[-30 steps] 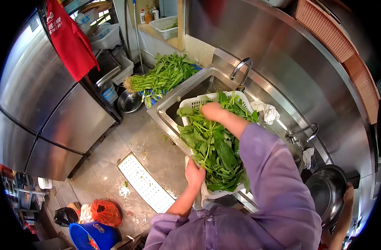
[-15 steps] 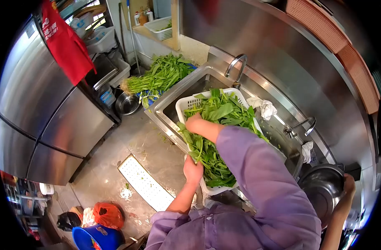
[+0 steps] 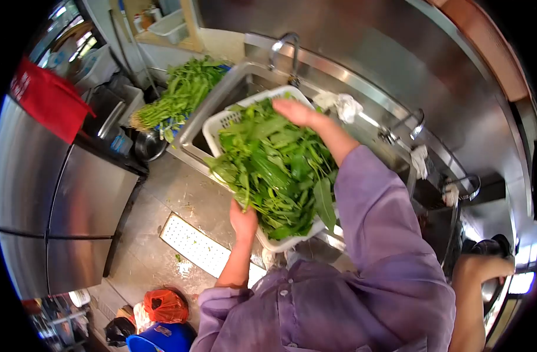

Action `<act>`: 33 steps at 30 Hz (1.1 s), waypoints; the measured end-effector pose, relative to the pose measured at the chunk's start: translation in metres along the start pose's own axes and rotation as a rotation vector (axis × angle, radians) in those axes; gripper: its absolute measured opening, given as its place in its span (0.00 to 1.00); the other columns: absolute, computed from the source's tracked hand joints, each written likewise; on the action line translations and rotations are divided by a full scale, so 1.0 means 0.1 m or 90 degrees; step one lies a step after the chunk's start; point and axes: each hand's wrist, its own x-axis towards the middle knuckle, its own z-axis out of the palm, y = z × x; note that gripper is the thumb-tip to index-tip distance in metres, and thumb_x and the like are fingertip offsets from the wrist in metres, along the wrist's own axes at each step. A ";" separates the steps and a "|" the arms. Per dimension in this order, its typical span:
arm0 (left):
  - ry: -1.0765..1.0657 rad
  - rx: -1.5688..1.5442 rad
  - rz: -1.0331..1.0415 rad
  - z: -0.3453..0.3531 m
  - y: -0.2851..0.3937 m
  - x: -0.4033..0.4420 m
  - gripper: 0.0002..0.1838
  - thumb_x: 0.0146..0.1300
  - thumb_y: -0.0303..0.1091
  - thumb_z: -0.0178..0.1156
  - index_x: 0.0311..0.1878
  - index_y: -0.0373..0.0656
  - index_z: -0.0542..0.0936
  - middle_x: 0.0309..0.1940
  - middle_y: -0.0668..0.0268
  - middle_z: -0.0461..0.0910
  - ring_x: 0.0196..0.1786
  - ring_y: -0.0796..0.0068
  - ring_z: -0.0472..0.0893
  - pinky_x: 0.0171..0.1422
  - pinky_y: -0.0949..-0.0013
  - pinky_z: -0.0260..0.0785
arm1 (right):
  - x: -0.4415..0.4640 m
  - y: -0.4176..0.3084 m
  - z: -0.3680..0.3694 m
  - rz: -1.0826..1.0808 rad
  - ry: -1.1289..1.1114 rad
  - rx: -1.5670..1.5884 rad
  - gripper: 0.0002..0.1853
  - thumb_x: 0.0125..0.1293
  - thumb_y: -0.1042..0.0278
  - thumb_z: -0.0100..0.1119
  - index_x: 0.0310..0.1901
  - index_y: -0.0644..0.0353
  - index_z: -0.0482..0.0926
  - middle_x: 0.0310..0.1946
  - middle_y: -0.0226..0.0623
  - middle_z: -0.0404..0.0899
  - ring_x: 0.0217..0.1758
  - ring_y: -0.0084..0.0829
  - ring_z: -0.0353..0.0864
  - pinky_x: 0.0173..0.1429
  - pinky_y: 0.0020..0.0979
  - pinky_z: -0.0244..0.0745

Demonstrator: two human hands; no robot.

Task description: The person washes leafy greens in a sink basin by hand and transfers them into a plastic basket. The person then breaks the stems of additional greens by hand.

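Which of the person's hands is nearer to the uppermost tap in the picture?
Right. The right hand is at the far edge of the leafy greens, below the tap in the picture; the left hand is farther off, beside the basket, nearer the body.

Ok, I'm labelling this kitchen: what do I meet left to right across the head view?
Hanging red cloth, rooted leafy greens, the person's left hand, right hand, crumpled white cloth, middle faucet, another person's hand.
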 end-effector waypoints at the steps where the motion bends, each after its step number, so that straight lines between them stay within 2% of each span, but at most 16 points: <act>1: -0.012 -0.021 0.002 0.00 -0.02 0.03 0.18 0.46 0.22 0.51 0.44 0.33 0.69 0.33 0.48 0.75 0.38 0.55 0.75 0.43 0.65 0.65 | -0.17 -0.10 -0.19 -0.006 0.071 0.051 0.24 0.63 0.50 0.38 0.51 0.62 0.68 0.49 0.47 0.69 0.54 0.41 0.67 0.56 0.34 0.61; 4: -0.024 -0.095 0.028 0.03 -0.07 0.02 0.17 0.47 0.20 0.50 0.44 0.32 0.69 0.34 0.51 0.75 0.36 0.62 0.74 0.43 0.67 0.64 | -0.95 -0.23 -0.50 0.122 0.195 -0.043 0.24 0.62 0.51 0.39 0.51 0.62 0.67 0.48 0.48 0.70 0.52 0.44 0.68 0.55 0.36 0.63; 6: -0.015 -0.156 0.049 0.06 -0.06 0.04 0.16 0.47 0.19 0.49 0.43 0.32 0.69 0.35 0.53 0.75 0.36 0.66 0.73 0.43 0.69 0.64 | -1.49 -0.12 -0.18 0.125 0.347 -0.189 0.28 0.62 0.49 0.38 0.54 0.65 0.62 0.52 0.53 0.64 0.55 0.48 0.64 0.57 0.38 0.61; 10: -0.077 -0.120 0.015 0.02 -0.16 0.09 0.18 0.50 0.20 0.48 0.47 0.31 0.68 0.40 0.56 0.74 0.41 0.70 0.72 0.46 0.71 0.63 | -2.09 -0.07 0.85 0.344 0.337 -0.098 0.31 0.63 0.51 0.37 0.57 0.73 0.53 0.56 0.64 0.54 0.59 0.55 0.54 0.61 0.40 0.55; 12: -0.054 -0.146 0.066 0.00 -0.16 0.11 0.18 0.53 0.22 0.48 0.49 0.31 0.67 0.40 0.59 0.73 0.40 0.73 0.72 0.44 0.73 0.64 | -2.02 -0.21 0.95 0.374 0.313 -0.007 0.33 0.63 0.50 0.36 0.58 0.73 0.51 0.55 0.66 0.53 0.60 0.56 0.52 0.61 0.40 0.55; 14: -0.088 -0.192 0.062 -0.02 -0.25 0.17 0.19 0.53 0.23 0.49 0.50 0.32 0.66 0.40 0.60 0.73 0.38 0.75 0.72 0.41 0.75 0.64 | -1.98 0.09 1.07 0.392 0.374 -0.001 0.33 0.62 0.50 0.37 0.56 0.74 0.53 0.51 0.66 0.59 0.56 0.55 0.59 0.57 0.39 0.60; 17: -0.089 -0.193 0.056 -0.02 -0.27 0.21 0.20 0.53 0.23 0.48 0.52 0.33 0.65 0.40 0.62 0.73 0.36 0.76 0.72 0.38 0.76 0.65 | -2.14 -0.32 0.42 0.460 0.092 0.000 0.25 0.59 0.52 0.43 0.49 0.68 0.65 0.40 0.53 0.72 0.42 0.48 0.72 0.46 0.41 0.68; 18: -0.096 -0.191 0.057 -0.03 -0.26 0.20 0.20 0.53 0.23 0.48 0.52 0.33 0.65 0.40 0.62 0.73 0.36 0.76 0.72 0.38 0.76 0.65 | -2.27 -0.39 0.33 0.466 0.096 0.002 0.25 0.59 0.52 0.43 0.49 0.68 0.65 0.40 0.53 0.72 0.42 0.48 0.72 0.46 0.41 0.68; 20: -0.097 -0.185 0.042 -0.05 -0.23 0.21 0.20 0.53 0.22 0.47 0.52 0.34 0.65 0.40 0.61 0.73 0.37 0.76 0.72 0.39 0.76 0.65 | -2.52 -0.42 0.19 0.453 0.376 -0.158 0.20 0.58 0.55 0.47 0.45 0.62 0.70 0.38 0.49 0.74 0.41 0.44 0.74 0.43 0.39 0.70; 22: -0.103 -0.193 0.037 -0.09 -0.17 0.17 0.20 0.53 0.22 0.46 0.52 0.33 0.66 0.41 0.61 0.73 0.38 0.75 0.73 0.40 0.75 0.65 | -2.70 -0.06 0.22 0.423 0.521 -0.353 0.16 0.55 0.62 0.51 0.44 0.59 0.71 0.35 0.43 0.75 0.38 0.42 0.75 0.41 0.38 0.71; 23: -0.091 -0.139 0.061 -0.10 -0.12 0.15 0.19 0.53 0.22 0.47 0.51 0.33 0.67 0.41 0.61 0.73 0.38 0.75 0.73 0.41 0.75 0.65 | -2.77 0.04 0.21 0.416 0.520 -0.354 0.16 0.55 0.62 0.51 0.44 0.59 0.71 0.35 0.43 0.75 0.38 0.42 0.75 0.41 0.38 0.71; 25: -0.062 -0.101 0.093 -0.10 -0.03 0.11 0.17 0.52 0.22 0.48 0.48 0.33 0.69 0.40 0.61 0.73 0.39 0.75 0.72 0.43 0.75 0.64 | -2.79 0.12 0.12 0.565 0.172 -0.196 0.14 0.53 0.68 0.52 0.42 0.62 0.70 0.35 0.42 0.74 0.36 0.45 0.75 0.39 0.37 0.72; 26: -0.055 -0.103 0.091 -0.10 -0.07 0.14 0.17 0.52 0.22 0.48 0.48 0.33 0.69 0.40 0.61 0.73 0.39 0.75 0.72 0.43 0.75 0.64 | -2.76 0.10 0.13 0.559 0.168 -0.199 0.14 0.53 0.68 0.52 0.42 0.62 0.70 0.35 0.42 0.74 0.36 0.45 0.75 0.39 0.37 0.72; 28: -0.089 -0.155 0.040 -0.09 -0.21 0.21 0.14 0.50 0.22 0.49 0.43 0.32 0.69 0.36 0.58 0.75 0.38 0.73 0.71 0.43 0.72 0.63 | -2.70 0.02 0.24 0.483 0.350 -0.382 0.10 0.53 0.67 0.52 0.35 0.62 0.71 0.35 0.46 0.75 0.34 0.46 0.75 0.36 0.41 0.71; 29: -0.085 -0.162 0.048 -0.08 -0.25 0.23 0.15 0.50 0.22 0.50 0.44 0.32 0.70 0.37 0.57 0.75 0.39 0.73 0.72 0.44 0.72 0.63 | -2.62 -0.04 0.27 0.449 0.372 -0.382 0.08 0.54 0.67 0.51 0.31 0.63 0.70 0.30 0.47 0.76 0.31 0.45 0.76 0.36 0.41 0.71; 33: -0.087 -0.159 0.058 -0.08 -0.25 0.24 0.16 0.50 0.22 0.50 0.45 0.31 0.69 0.38 0.56 0.75 0.40 0.72 0.72 0.45 0.72 0.63 | -2.27 -0.01 0.66 0.408 0.194 -0.295 0.08 0.55 0.67 0.48 0.33 0.62 0.71 0.26 0.48 0.76 0.31 0.45 0.76 0.35 0.41 0.71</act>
